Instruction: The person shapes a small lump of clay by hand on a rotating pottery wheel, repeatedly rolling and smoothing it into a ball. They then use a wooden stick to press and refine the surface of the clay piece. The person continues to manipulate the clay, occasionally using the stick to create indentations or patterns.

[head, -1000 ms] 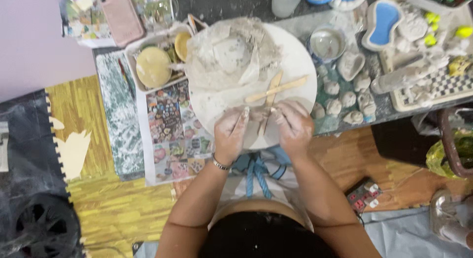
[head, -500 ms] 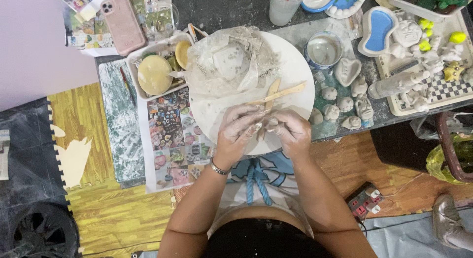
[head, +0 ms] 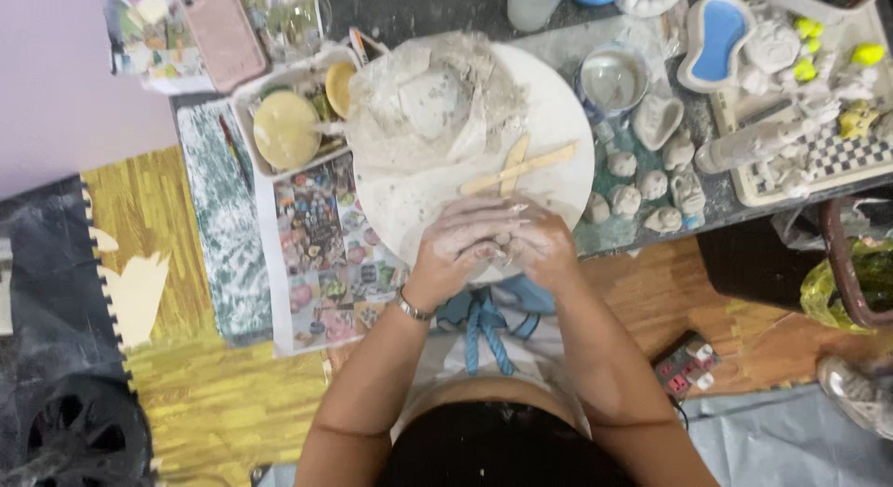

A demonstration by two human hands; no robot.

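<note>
My left hand and my right hand are pressed together over the near edge of a round white board, both dusted with pale clay. They are cupped around a small lump of clay that is almost wholly hidden between the palms. Two flat wooden sticks lie crossed on the board just beyond my fingers. Farther back on the board a crumpled clear plastic bag covers a grey clay mass.
A white tray with a yellow sponge sits left of the board, above a printed sheet. Small clay figures and a water cup lie to the right. A pink phone is at the back left; a power strip lies on the floor.
My hands have drawn back from the sticks toward the board's near edge and closed together around the clay. The sticks stay where they were.
</note>
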